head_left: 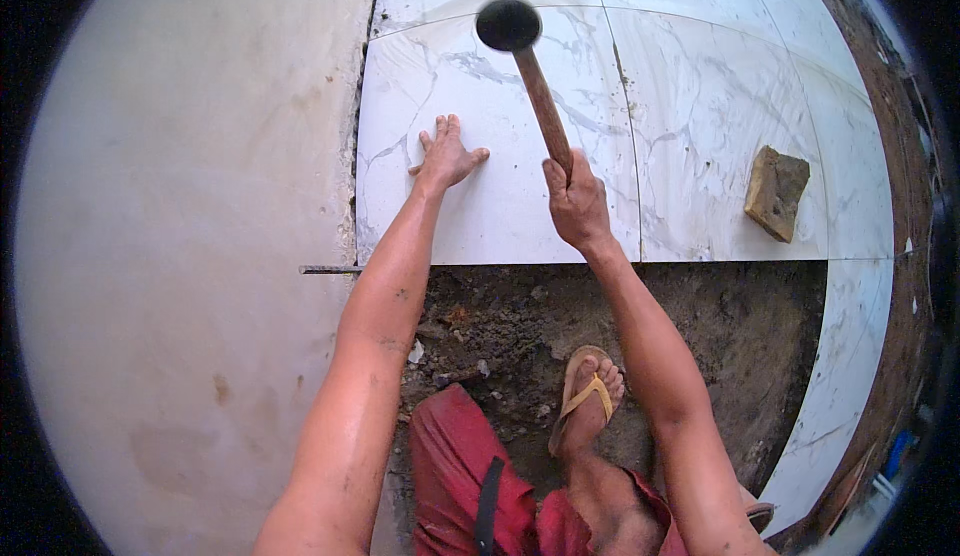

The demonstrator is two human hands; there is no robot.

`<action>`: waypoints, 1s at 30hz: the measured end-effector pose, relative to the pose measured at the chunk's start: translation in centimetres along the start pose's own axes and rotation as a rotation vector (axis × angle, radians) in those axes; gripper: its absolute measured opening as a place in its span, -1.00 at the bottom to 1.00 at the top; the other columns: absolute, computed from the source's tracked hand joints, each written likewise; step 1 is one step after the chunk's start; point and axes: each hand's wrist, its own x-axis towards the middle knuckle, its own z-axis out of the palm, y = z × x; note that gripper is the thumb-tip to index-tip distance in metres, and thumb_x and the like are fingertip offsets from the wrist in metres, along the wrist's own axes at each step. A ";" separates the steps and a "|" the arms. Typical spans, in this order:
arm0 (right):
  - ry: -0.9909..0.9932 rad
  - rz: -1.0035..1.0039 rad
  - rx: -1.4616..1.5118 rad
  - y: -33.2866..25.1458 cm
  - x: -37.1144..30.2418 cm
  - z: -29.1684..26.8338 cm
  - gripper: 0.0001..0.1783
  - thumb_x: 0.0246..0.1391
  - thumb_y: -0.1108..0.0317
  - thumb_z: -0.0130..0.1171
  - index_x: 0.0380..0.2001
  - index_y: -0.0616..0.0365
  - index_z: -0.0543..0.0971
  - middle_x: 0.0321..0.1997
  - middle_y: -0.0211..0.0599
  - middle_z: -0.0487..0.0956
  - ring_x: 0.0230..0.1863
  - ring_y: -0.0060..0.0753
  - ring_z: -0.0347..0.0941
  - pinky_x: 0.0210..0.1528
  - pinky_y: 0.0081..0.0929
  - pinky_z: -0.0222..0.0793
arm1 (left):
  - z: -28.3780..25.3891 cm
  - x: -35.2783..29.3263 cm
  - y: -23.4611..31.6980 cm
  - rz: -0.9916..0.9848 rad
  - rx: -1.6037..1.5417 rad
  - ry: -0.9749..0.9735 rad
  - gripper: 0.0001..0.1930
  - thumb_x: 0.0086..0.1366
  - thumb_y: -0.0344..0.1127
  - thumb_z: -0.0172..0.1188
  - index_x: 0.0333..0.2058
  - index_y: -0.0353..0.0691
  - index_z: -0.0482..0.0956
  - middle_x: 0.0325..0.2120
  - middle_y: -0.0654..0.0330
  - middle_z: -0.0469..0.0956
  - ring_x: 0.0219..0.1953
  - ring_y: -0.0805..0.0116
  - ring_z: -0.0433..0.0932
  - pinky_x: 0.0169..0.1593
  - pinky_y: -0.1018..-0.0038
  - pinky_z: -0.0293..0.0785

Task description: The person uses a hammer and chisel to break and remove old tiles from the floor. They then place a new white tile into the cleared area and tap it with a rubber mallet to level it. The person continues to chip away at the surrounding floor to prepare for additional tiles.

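Note:
My right hand (578, 196) is wrapped round the wooden handle of a rubber mallet (541, 96). Its black head is raised over a large white marbled floor tile (520, 226), and I cannot tell whether it touches. On that same tile, toward its left side, my left hand (446, 156) lies with fingers spread and holds nothing. The tile's near edge borders bare dark soil, and its left edge runs along a narrow gap beside the pale wall.
A brown sponge-like block (777, 194) rests on the neighbouring tile to the right. A thin metal bar (330, 270) sticks out at the tile's near left corner. Rough soil (740, 356) lies around my sandalled foot (590, 396). More tiles run down the right side.

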 end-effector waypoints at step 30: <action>0.180 0.109 -0.323 11.4 -11.6 -12.9 -0.66 0.00 0.31 0.12 -0.11 0.13 0.48 -0.17 -0.23 0.51 -0.20 -0.39 0.46 -0.11 -0.48 0.36 | 6.2 -32.7 -4.2 0.002 -0.140 -0.365 -0.78 0.01 -0.38 0.22 -0.32 -0.25 0.48 -0.38 0.08 0.54 -0.30 0.15 0.52 -0.21 0.35 0.42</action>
